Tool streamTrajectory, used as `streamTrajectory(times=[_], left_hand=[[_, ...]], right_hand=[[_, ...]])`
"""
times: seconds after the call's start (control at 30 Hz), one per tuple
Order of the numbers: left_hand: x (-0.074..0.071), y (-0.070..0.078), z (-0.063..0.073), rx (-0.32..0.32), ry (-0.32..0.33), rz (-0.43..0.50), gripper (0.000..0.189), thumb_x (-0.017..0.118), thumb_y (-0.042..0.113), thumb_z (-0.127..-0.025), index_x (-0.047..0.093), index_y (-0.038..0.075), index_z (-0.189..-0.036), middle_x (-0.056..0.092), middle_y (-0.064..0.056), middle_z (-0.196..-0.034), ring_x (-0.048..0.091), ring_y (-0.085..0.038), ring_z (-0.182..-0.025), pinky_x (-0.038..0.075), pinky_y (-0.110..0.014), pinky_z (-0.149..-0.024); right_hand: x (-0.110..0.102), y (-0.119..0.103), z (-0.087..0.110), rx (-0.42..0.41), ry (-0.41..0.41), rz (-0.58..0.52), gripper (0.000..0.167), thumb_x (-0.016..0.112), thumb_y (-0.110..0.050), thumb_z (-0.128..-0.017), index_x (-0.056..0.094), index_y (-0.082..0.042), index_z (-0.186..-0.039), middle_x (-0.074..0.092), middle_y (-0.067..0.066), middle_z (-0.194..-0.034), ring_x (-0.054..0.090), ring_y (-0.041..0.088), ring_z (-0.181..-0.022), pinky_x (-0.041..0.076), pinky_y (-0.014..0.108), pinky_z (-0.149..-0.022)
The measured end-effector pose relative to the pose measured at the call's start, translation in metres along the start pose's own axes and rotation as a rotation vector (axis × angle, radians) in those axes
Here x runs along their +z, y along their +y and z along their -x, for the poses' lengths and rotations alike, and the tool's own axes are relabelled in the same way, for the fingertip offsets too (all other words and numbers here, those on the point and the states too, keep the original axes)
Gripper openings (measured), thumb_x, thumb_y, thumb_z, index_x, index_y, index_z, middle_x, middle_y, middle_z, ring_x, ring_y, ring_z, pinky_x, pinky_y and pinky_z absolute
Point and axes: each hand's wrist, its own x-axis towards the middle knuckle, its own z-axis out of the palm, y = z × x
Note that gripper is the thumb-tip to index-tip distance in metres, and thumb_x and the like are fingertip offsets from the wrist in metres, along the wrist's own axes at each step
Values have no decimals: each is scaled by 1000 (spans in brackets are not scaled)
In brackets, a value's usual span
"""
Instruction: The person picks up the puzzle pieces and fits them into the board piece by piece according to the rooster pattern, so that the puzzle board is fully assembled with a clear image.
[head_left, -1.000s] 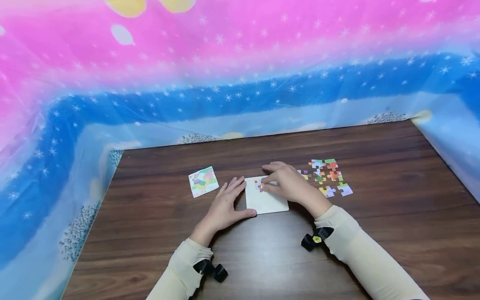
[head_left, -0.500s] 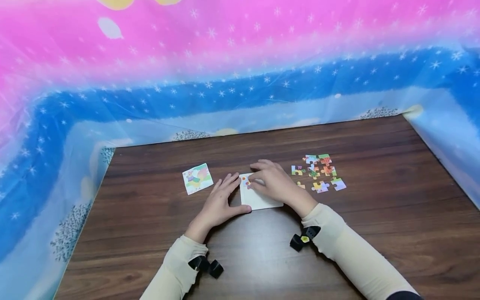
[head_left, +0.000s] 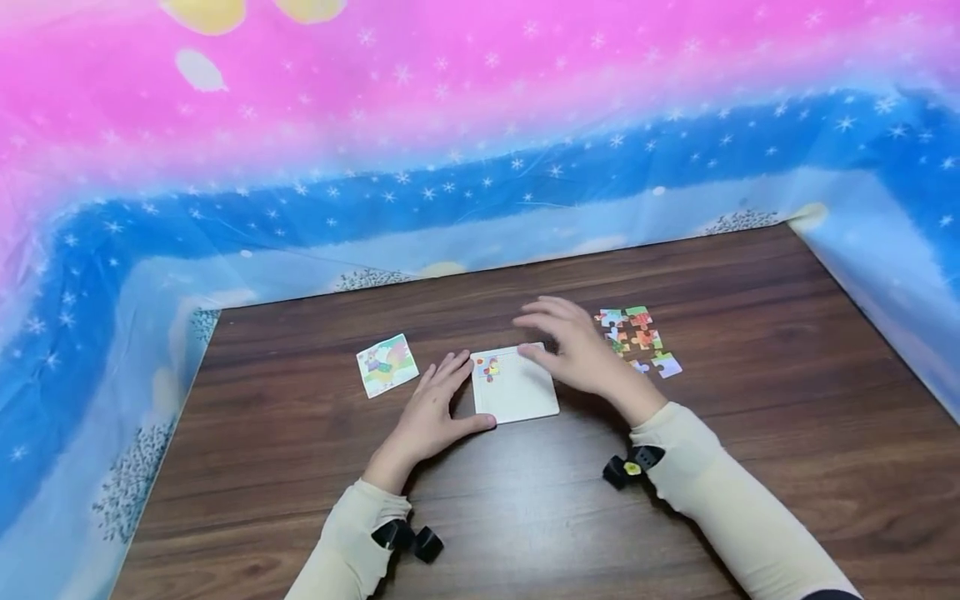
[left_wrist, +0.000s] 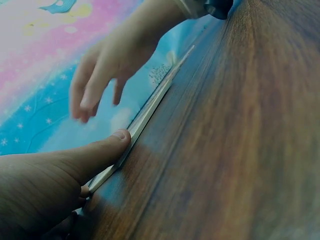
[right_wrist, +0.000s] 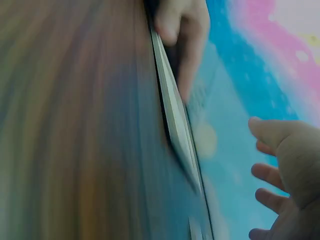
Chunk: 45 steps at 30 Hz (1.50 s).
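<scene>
A white square puzzle board (head_left: pixel 525 396) lies flat on the table, with small colourful jigsaw pieces (head_left: pixel 490 367) at its far left corner. At its left side rests my left hand (head_left: pixel 429 414), fingers fairly straight at the far corner and thumb on the near one. In the left wrist view that thumb (left_wrist: pixel 107 151) touches the board's edge. My right hand (head_left: pixel 581 354) hovers over the board's right far part, fingers spread and nothing between them. The right wrist view shows those fingers (right_wrist: pixel 272 177) apart from the board (right_wrist: pixel 175 112).
Several loose jigsaw pieces (head_left: pixel 647 338) lie to the right of the board, partly hidden behind my right hand. A picture card (head_left: pixel 386 367) sits at the left. The dark wooden table (head_left: pixel 525 517) meets a patterned cloth backdrop (head_left: pixel 450 192) at its far edge.
My right hand has let go of the jigsaw piece at the board's far left corner, lifted and moved right with its fingers opening. The left hand has stayed at the board.
</scene>
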Motion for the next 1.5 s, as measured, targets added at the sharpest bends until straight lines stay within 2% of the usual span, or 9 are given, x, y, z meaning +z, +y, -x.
streamTrajectory(times=[0.13,0.27,0.37,0.47,0.6,0.7,0.93,1.23,1.5], left_hand=[[0,0,1,0,13,0,95,82,49,-91,40,2,-162,31,-12,-171,17,-29,-162,7,-53,-131],[1,0,1,8,10,-11,95,82,49,-91,40,2,-162,31,-12,-171,18,-29,-162,7,-52,-131],[2,-1,1,9,6,-18,96,83,49,-91,40,2,-162,32,-12,-171,18,-28,-162,7,-51,-131],[1,-2,1,10,11,-17,96,83,48,-90,40,2,-162,32,-13,-171,18,-28,-162,7,-51,-131],[0,-1,3,4,12,-9,95,83,47,-91,39,2,-162,31,-12,-171,18,-28,-162,7,-51,-131],[0,0,2,7,6,0,95,82,48,-91,38,3,-163,30,-11,-172,17,-27,-162,6,-50,-131],[1,2,2,5,12,14,95,83,47,-91,38,3,-163,31,-10,-172,17,-27,-162,6,-49,-131],[2,0,4,8,21,6,95,82,49,-91,40,3,-162,32,-10,-171,18,-26,-162,7,-49,-131],[0,-2,3,14,20,6,94,82,49,-91,40,3,-162,32,-10,-171,18,-28,-162,8,-51,-131]], right_hand=[[-29,22,23,11,64,-12,41,80,-17,-95,72,-3,-133,61,23,-144,44,48,-142,28,70,-118],[-60,46,61,60,99,15,43,85,-13,-90,74,-2,-130,62,24,-142,50,48,-135,33,72,-112],[-81,62,91,134,124,19,44,87,-11,-87,74,-3,-129,62,20,-141,53,43,-131,42,61,-107],[-96,72,114,226,100,-1,43,88,-13,-88,75,-6,-129,61,16,-143,53,40,-133,44,48,-103],[-107,81,130,285,1,11,44,88,-19,-89,76,-8,-129,59,16,-142,53,43,-132,45,56,-100],[-111,86,134,286,-48,44,44,89,-19,-88,76,-8,-128,60,19,-140,51,47,-131,44,66,-97],[-112,85,135,293,-95,79,32,88,-19,-89,79,-8,-118,60,20,-139,49,48,-130,43,67,-96],[-111,68,132,231,-189,218,22,81,-18,-96,67,-7,-109,56,27,-140,50,51,-129,42,69,-101],[-100,40,115,191,-142,159,21,78,-16,-98,63,-6,-109,57,25,-136,51,46,-130,43,64,-103]])
